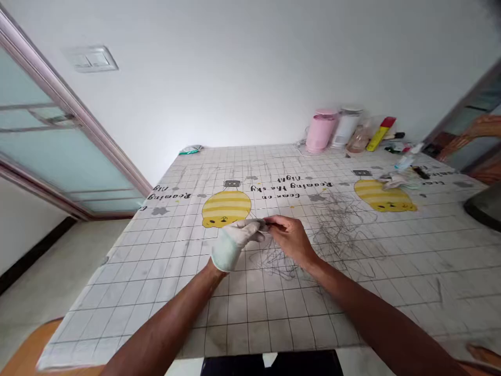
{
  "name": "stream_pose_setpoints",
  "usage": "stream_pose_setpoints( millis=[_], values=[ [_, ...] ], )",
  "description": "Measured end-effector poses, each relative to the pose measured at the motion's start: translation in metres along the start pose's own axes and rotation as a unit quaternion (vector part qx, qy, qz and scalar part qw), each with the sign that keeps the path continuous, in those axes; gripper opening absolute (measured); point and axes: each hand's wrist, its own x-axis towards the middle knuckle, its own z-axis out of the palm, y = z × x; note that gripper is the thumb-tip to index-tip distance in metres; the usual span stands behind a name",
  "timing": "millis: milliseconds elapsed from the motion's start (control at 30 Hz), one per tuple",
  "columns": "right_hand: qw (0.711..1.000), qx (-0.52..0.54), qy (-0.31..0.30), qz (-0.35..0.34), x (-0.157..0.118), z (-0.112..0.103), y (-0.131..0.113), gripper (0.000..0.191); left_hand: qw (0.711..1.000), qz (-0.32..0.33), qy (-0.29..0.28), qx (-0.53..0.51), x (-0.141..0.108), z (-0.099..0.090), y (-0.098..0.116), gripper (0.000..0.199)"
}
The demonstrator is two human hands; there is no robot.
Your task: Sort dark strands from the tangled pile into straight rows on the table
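Note:
My left hand (238, 237), in a white knitted glove with a pale green cuff, is closed at the fingertips above the middle of the table. My bare right hand (291, 237) meets it there, thumb and fingers pinched together. Between the two sets of fingertips shows a small dark bit of thin strands, mostly hidden by the fingers. On the tablecloth beside and beyond my right hand lies a loose tangle of thin dark strands (340, 230), which look like hair or fine thread.
The grid-patterned tablecloth (129, 292) has yellow bear prints. Along the wall stand a pink cylinder (321, 131), a white one (346, 128) and a yellow-red can (381, 134). A clear bottle (409, 156) and crumpled cloth (401, 180) lie right. Another person's arm (473, 133) shows far right.

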Motion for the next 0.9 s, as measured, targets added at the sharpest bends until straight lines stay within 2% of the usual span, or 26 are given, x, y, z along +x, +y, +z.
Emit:
stream_pose_setpoints(
  millis=[100,200,267,367,467,600,700,800,867,900],
  values=[
    [0.999,-0.029,-0.001,-0.041,-0.004,0.005,0.000,0.022,0.998,0.001,0.018,0.055,-0.001,0.000,0.002,0.027],
    [0.993,-0.057,-0.006,-0.102,-0.006,0.008,-0.001,0.025,0.998,0.001,0.017,0.066,0.001,0.000,0.000,0.021],
    [0.990,-0.065,-0.018,-0.126,-0.007,0.010,-0.001,0.031,1.000,-0.002,-0.001,0.019,0.004,-0.001,-0.003,0.024],
    [0.983,-0.098,-0.040,-0.151,-0.006,0.011,0.002,0.035,0.994,-0.013,-0.026,-0.106,0.009,-0.003,-0.005,0.035],
    [0.970,-0.142,-0.045,-0.190,-0.004,0.011,0.008,0.025,0.979,-0.033,-0.033,-0.197,0.010,-0.005,-0.001,0.040],
    [0.963,-0.140,-0.033,-0.230,-0.004,0.010,0.009,0.015,0.970,-0.030,-0.033,-0.239,0.007,-0.004,0.007,0.038],
    [0.968,-0.133,-0.014,-0.213,-0.005,0.007,0.002,0.017,0.982,-0.034,-0.021,-0.184,0.002,-0.003,0.013,0.037],
    [0.976,-0.123,0.014,-0.180,-0.005,0.004,-0.006,0.018,0.997,-0.061,0.002,-0.052,-0.008,-0.001,0.028,0.038],
    [0.981,-0.112,0.030,-0.155,-0.005,0.003,-0.009,0.020,0.995,-0.061,0.048,0.060,-0.018,0.000,0.042,0.038],
    [0.983,-0.108,0.036,-0.141,-0.004,0.002,-0.010,0.021,0.988,-0.042,0.093,0.118,-0.023,0.001,0.049,0.038]
  ],
)
